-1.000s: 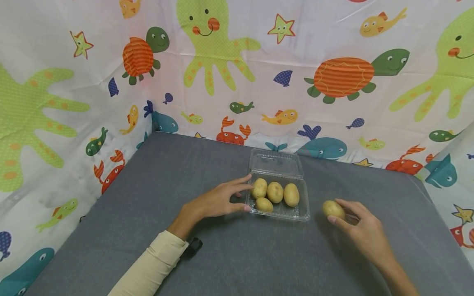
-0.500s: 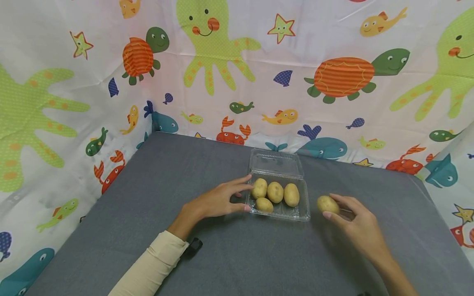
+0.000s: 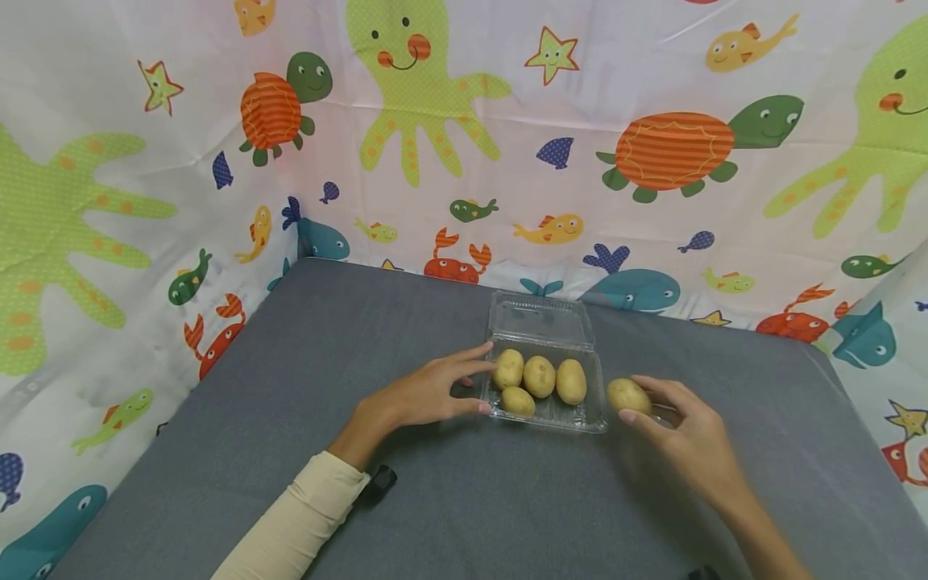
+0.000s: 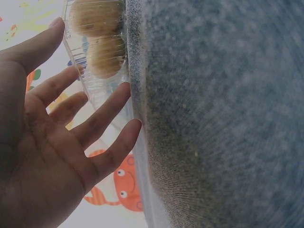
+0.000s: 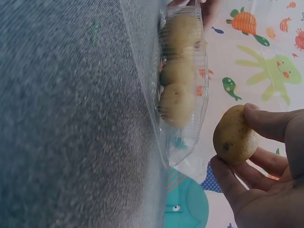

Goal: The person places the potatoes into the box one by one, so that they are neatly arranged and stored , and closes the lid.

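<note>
A clear plastic clamshell container (image 3: 554,419) lies on the grey cloth with its lid (image 3: 540,318) folded back. Several potatoes (image 3: 539,377) sit inside it, toward its left and middle. My left hand (image 3: 428,393) is at the container's left side, fingers spread; in the left wrist view its thumb and fingertips (image 4: 57,26) meet or nearly meet the plastic wall. Just beyond the right wall, my right hand (image 3: 692,439) pinches another potato (image 3: 627,396) between thumb and fingers. The right wrist view shows this held potato (image 5: 235,135) raised off the cloth, apart from the container.
Grey cloth (image 3: 507,507) covers the table. A white curtain (image 3: 464,121) printed with sea animals hangs behind and along both sides. The folded-back lid reaches close to the back curtain. A dark strap piece (image 3: 380,482) shows beside the left sleeve (image 3: 304,515).
My right hand has moved left and slightly away from me with its potato, closer to the container. The left hand, the container and the potatoes in it have stayed put.
</note>
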`<act>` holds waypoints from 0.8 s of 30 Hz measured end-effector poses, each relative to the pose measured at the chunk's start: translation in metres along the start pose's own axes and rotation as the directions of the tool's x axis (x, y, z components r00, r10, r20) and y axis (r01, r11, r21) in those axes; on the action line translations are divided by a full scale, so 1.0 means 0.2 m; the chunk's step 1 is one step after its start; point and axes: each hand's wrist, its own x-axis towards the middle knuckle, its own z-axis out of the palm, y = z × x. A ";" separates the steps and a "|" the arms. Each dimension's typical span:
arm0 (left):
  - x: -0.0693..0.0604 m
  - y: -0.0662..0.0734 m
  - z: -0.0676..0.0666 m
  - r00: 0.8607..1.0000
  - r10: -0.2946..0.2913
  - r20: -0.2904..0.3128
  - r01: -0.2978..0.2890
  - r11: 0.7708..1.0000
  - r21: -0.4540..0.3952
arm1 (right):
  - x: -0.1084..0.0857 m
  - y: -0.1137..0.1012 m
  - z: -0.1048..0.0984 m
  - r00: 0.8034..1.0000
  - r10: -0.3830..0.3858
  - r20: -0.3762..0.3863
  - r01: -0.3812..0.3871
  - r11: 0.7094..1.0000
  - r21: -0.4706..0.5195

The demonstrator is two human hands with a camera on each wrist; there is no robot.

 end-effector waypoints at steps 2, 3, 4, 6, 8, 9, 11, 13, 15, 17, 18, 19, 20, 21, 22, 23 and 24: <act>0.00 0.00 0.00 1.000 0.002 0.000 -0.002 1.000 -0.002 | 0.00 -0.01 0.01 1.000 -0.014 -0.003 0.014 1.000 0.002; 0.00 0.00 0.00 1.000 0.002 0.000 -0.002 1.000 -0.004 | 0.01 -0.02 0.01 1.000 -0.018 -0.002 0.018 1.000 -0.001; 0.00 0.00 0.00 1.000 0.003 0.000 -0.003 1.000 -0.005 | 0.01 -0.02 0.01 1.000 -0.021 -0.001 0.021 1.000 -0.005; 0.00 0.00 0.00 1.000 0.001 0.002 -0.001 1.000 -0.005 | 0.01 -0.03 0.02 1.000 -0.026 0.003 0.026 1.000 -0.005; 0.00 0.01 0.00 1.000 0.000 0.003 0.000 1.000 -0.005 | 0.02 -0.04 0.03 1.000 -0.031 0.005 0.031 1.000 -0.003; 0.00 0.01 0.00 1.000 0.001 0.002 -0.001 1.000 -0.007 | 0.02 -0.05 0.03 0.999 -0.034 0.007 0.034 0.999 0.000; 0.00 0.01 0.00 1.000 0.004 0.000 -0.004 1.000 -0.011 | 0.02 -0.05 0.04 0.999 -0.039 0.012 0.038 0.999 0.011; -0.01 0.01 -0.01 1.000 0.007 -0.002 -0.007 1.000 -0.014 | 0.03 -0.06 0.05 0.999 -0.047 0.017 0.047 0.999 0.020; -0.01 0.01 -0.01 1.000 0.008 -0.003 -0.008 1.000 -0.016 | 0.03 -0.06 0.06 0.998 -0.054 0.023 0.053 0.998 0.033; -0.01 0.01 0.00 1.000 0.008 -0.004 -0.008 1.000 -0.014 | 0.04 -0.07 0.06 0.998 -0.059 0.030 0.058 0.997 0.040; -0.01 0.01 0.00 1.000 0.008 -0.004 -0.008 1.000 -0.013 | 0.04 -0.07 0.07 0.998 -0.059 0.034 0.058 0.997 0.042; -0.01 0.01 0.00 1.000 0.007 -0.003 -0.007 1.000 -0.012 | 0.04 -0.07 0.07 0.998 -0.058 0.037 0.056 0.997 0.043; -0.01 0.01 0.00 1.000 0.007 -0.002 -0.007 1.000 -0.011 | 0.04 -0.07 0.08 0.998 -0.054 0.039 0.053 0.998 0.037; 0.00 0.01 0.00 1.000 0.007 -0.001 -0.007 1.000 -0.009 | 0.04 -0.08 0.08 0.998 -0.049 0.043 0.048 0.998 0.031; -0.01 0.01 0.00 1.000 0.007 -0.001 -0.007 1.000 -0.009 | 0.04 -0.08 0.08 0.998 -0.046 0.045 0.045 0.999 0.025; -0.01 0.01 0.00 1.000 0.006 0.000 -0.006 1.000 -0.009 | 0.04 -0.08 0.09 0.998 -0.042 0.047 0.041 0.999 0.019; -0.01 0.01 0.00 1.000 0.007 0.000 -0.007 1.000 -0.010 | 0.04 -0.09 0.09 0.998 -0.040 0.048 0.040 0.999 0.011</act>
